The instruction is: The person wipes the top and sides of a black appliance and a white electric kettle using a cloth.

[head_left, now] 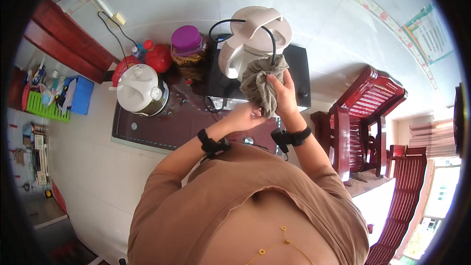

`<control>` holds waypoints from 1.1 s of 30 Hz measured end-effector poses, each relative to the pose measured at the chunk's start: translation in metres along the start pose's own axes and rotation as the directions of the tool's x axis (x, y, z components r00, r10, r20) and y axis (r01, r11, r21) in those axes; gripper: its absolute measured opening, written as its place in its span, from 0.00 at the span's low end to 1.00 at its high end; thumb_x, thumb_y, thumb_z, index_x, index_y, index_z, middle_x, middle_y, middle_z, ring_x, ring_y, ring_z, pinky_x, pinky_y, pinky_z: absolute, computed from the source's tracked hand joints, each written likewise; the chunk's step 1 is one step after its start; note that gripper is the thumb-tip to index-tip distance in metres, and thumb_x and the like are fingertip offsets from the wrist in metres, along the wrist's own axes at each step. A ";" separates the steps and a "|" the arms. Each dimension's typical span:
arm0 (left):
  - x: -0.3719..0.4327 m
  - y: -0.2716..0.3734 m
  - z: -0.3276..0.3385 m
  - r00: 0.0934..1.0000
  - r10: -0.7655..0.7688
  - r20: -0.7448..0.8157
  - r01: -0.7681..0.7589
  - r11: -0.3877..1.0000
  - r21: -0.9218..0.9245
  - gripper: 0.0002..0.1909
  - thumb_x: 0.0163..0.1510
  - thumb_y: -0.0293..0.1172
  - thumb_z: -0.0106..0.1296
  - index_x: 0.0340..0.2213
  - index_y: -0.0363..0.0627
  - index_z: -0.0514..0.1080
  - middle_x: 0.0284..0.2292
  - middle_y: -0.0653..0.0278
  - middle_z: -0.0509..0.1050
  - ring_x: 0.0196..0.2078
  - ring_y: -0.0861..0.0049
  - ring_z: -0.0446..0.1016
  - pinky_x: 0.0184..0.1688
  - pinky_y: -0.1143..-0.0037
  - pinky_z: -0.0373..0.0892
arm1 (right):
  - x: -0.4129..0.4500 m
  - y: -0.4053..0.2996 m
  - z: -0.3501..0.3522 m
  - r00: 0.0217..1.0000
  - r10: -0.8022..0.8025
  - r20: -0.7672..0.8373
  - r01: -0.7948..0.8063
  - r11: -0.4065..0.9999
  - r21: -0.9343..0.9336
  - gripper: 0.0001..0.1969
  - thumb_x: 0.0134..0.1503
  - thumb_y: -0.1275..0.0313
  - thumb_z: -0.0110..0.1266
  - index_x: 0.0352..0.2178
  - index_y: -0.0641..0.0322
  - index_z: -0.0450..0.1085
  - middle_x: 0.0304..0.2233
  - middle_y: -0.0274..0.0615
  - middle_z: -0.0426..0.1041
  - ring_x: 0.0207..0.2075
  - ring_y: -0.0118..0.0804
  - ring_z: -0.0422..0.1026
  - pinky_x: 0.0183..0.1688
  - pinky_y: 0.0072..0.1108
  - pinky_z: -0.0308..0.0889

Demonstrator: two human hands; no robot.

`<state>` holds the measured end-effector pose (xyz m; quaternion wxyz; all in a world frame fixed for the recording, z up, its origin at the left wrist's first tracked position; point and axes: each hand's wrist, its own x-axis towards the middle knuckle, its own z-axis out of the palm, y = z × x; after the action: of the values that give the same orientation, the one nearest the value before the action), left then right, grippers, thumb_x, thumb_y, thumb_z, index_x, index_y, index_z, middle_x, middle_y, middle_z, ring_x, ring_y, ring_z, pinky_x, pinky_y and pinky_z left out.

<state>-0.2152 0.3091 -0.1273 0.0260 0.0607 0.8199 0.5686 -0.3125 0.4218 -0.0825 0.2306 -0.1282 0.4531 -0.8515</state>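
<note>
My right hand grips a crumpled grey-green cloth, thumb pressed on its front. A black cord runs from behind the white appliance into the top of the cloth; what the cloth covers is hidden. Under the cloth's lower edge is my left hand, its fingers curled and partly hidden, so its hold cannot be told. Just beyond the cloth, a white lidded appliance with a large handle stands on a black box-shaped unit. Both wrists wear black straps.
On the dark red table stand a white-lidded jug, a red bottle and a jar with a purple lid. A red wooden chair stands at the right. Green and blue baskets lie at the far left.
</note>
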 end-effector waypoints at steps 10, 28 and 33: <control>-0.001 0.031 -0.003 0.992 -0.040 -0.122 0.021 0.988 -0.152 0.14 0.47 0.34 0.57 0.35 0.38 0.73 0.32 0.56 0.77 0.37 0.74 0.75 0.39 0.74 0.69 | 0.003 -0.004 -0.012 0.993 -0.011 -0.121 -0.031 0.939 -0.342 0.20 0.52 0.71 0.55 0.46 0.63 0.62 0.37 0.37 0.70 0.37 0.29 0.68 0.41 0.20 0.64; 0.018 0.043 0.014 0.999 0.031 -0.015 -0.015 0.782 0.624 0.18 0.57 0.39 0.46 0.32 0.29 0.69 0.28 0.47 0.71 0.29 0.57 0.68 0.34 0.61 0.65 | 0.014 -0.079 0.061 0.919 -0.068 0.389 0.310 0.735 -0.603 0.11 0.54 0.68 0.47 0.38 0.60 0.67 0.29 0.45 0.72 0.25 0.32 0.71 0.25 0.23 0.68; 0.021 0.007 0.028 0.998 0.062 0.015 -0.058 0.792 0.608 0.16 0.59 0.36 0.43 0.30 0.31 0.67 0.25 0.51 0.67 0.26 0.60 0.64 0.33 0.62 0.63 | 0.022 -0.073 0.062 0.905 -0.047 0.424 0.332 0.702 -0.630 0.11 0.55 0.68 0.47 0.38 0.60 0.67 0.29 0.45 0.72 0.25 0.32 0.71 0.25 0.22 0.69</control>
<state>-0.2323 0.3398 -0.1305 -0.0153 0.0902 0.9568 0.2761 -0.3251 0.4015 0.0129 0.1578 -0.4121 0.6676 -0.5997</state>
